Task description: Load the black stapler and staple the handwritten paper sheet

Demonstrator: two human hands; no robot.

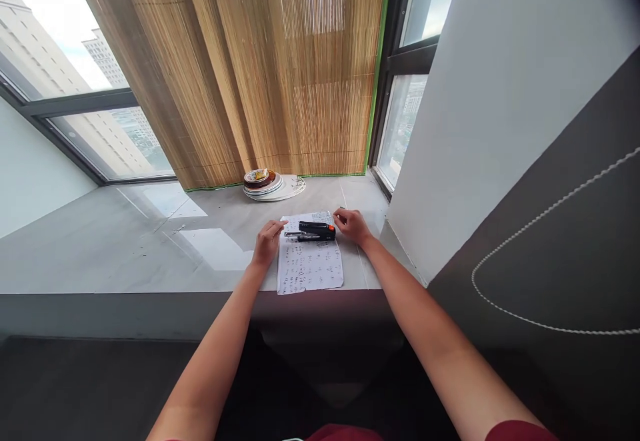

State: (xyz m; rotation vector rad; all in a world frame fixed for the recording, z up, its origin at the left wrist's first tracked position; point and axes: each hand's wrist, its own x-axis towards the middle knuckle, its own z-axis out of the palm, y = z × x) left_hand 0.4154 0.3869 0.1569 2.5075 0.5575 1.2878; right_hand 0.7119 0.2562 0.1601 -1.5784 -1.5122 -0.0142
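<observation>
A black stapler (317, 230) with an orange spot on its right end lies on a sheet of paper (310, 271) full of writing. The paper is on a gray ledge (125, 268), nearer its right end, and its bottom reaches the ledge's front edge. The stapler sits between the two hands. The left hand (268, 241) is at the paper's left side, just past the stapler's silver end. The right hand (353, 224) is just beside the orange end, by the paper's top right corner. Both hands have bent fingers, but I cannot tell if they pinch anything. A stack of plates (263, 191) sits near the ledge's back edge.
</observation>
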